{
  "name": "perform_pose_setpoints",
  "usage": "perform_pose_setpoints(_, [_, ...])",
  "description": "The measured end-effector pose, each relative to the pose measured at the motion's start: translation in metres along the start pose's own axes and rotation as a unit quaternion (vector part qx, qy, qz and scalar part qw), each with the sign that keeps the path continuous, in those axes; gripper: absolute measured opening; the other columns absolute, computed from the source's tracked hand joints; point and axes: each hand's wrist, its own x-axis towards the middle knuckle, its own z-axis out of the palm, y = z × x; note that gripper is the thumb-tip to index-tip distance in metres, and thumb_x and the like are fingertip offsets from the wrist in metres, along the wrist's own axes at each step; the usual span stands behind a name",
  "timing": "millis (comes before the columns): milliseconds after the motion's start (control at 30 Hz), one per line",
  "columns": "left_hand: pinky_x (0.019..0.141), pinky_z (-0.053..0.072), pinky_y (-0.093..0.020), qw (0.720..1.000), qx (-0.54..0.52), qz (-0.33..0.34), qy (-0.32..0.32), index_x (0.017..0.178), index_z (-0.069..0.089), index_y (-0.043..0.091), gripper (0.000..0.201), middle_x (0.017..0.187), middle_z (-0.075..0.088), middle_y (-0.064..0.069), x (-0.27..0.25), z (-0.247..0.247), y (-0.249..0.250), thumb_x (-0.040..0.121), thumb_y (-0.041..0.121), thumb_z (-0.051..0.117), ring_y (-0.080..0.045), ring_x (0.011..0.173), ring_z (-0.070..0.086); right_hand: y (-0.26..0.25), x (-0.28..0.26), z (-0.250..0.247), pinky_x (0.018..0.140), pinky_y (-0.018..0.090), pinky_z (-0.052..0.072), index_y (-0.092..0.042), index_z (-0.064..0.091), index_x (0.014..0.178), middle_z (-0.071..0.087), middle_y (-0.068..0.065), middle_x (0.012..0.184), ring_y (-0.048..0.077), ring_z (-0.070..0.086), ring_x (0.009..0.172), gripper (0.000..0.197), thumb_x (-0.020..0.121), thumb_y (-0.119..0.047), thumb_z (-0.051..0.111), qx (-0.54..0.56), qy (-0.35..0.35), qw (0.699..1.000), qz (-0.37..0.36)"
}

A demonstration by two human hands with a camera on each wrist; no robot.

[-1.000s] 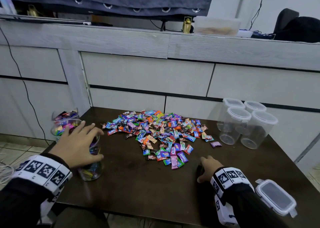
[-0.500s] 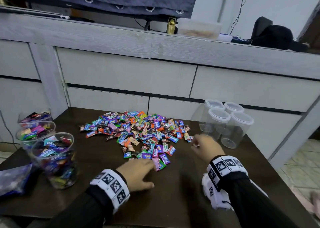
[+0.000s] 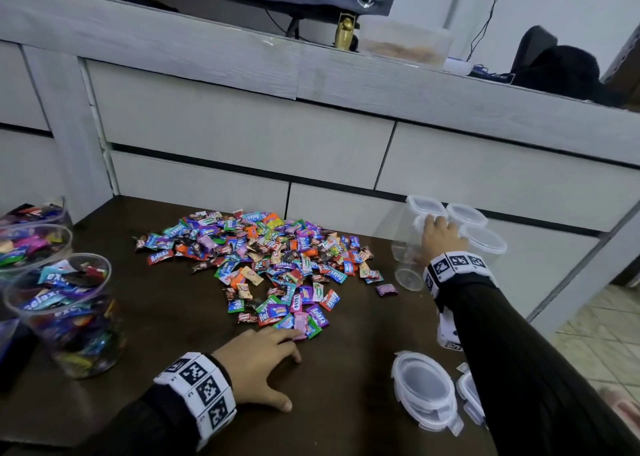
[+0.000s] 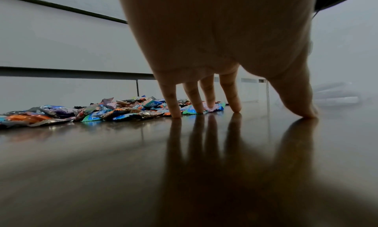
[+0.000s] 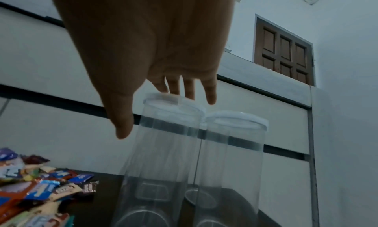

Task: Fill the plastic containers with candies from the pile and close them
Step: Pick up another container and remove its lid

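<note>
Right hand (image 3: 441, 235) reached containers (image 3: 408, 247) — fingertips above lid

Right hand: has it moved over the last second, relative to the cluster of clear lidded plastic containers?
Yes. The right hand went from the dark table's near edge, forward and right past the candy pile, and now reaches the lid of a clear lidded plastic container in the cluster.

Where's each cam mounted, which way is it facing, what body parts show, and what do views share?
Head: high, looks forward and down at the table; both hands and sleeves show.
Left wrist: low over the table, looks along the left hand at the candy pile.
Right wrist: looks along the right hand up at the empty containers.
All three share the candy pile.
</note>
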Motion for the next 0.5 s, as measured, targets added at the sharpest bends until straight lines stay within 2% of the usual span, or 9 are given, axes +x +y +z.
perform_pose_setpoints(67, [0.112, 0.026, -0.038, 1.000, 0.000, 0.000, -0.001, 0.137, 0.042, 0.036, 0.069, 0.161, 0.011, 0.014, -0.001, 0.000, -0.001, 0.079, 0.068, 0.063, -0.009, 0.146, 0.017, 0.002, 0.005, 0.002, 0.100, 0.049, 0.039, -0.011, 0.037, 0.135, 0.035, 0.012, 0.139, 0.033, 0.035, 0.129, 0.066, 0.082, -0.036, 0.069, -0.042, 0.014, 0.999, -0.013])
perform_pose_setpoints(133, [0.112, 0.026, -0.039, 1.000, 0.003, -0.001, -0.007, 0.137, 0.041, 0.036, 0.070, 0.161, 0.010, 0.013, -0.001, 0.000, -0.001, 0.079, 0.068, 0.062, -0.010, 0.146, 0.017, 0.005, 0.008, 0.001, 0.100, 0.050, 0.040, -0.012, 0.044, 0.129, 0.036, 0.015, 0.136, 0.035, 0.035, 0.127, 0.065, 0.078, -0.037, 0.074, -0.040, 0.025, 0.999, -0.020])
perform_pose_setpoints(233, [0.112, 0.025, -0.039, 1.000, 0.006, -0.003, -0.012, 0.138, 0.041, 0.036, 0.070, 0.161, 0.010, 0.013, 0.000, -0.001, -0.001, 0.079, 0.068, 0.062, -0.010, 0.146, 0.017, 0.008, 0.008, -0.003, 0.097, 0.051, 0.043, -0.010, 0.041, 0.127, 0.042, 0.020, 0.132, 0.040, 0.045, 0.120, 0.065, 0.077, -0.033, 0.075, 0.011, 0.001, 0.998, -0.057])
perform_pose_setpoints(367, [0.111, 0.025, -0.038, 1.000, 0.011, -0.007, -0.011, 0.137, 0.041, 0.036, 0.070, 0.161, 0.011, 0.013, 0.000, 0.000, -0.001, 0.079, 0.069, 0.062, -0.010, 0.145, 0.018, 0.007, -0.006, -0.014, 0.091, 0.048, 0.047, -0.008, 0.039, 0.126, 0.056, 0.020, 0.120, 0.037, 0.055, 0.109, 0.057, 0.085, -0.035, 0.067, -0.005, -0.015, 0.996, -0.087])
perform_pose_setpoints(500, [0.110, 0.026, -0.039, 1.000, 0.013, -0.010, -0.015, 0.137, 0.042, 0.036, 0.070, 0.161, 0.011, 0.013, -0.001, -0.001, 0.000, 0.079, 0.068, 0.063, -0.011, 0.145, 0.019, 0.004, -0.036, -0.023, 0.090, 0.042, 0.044, -0.013, 0.040, 0.128, 0.054, 0.017, 0.121, 0.035, 0.054, 0.109, 0.064, 0.079, -0.041, 0.072, 0.033, -0.033, 0.991, -0.122])
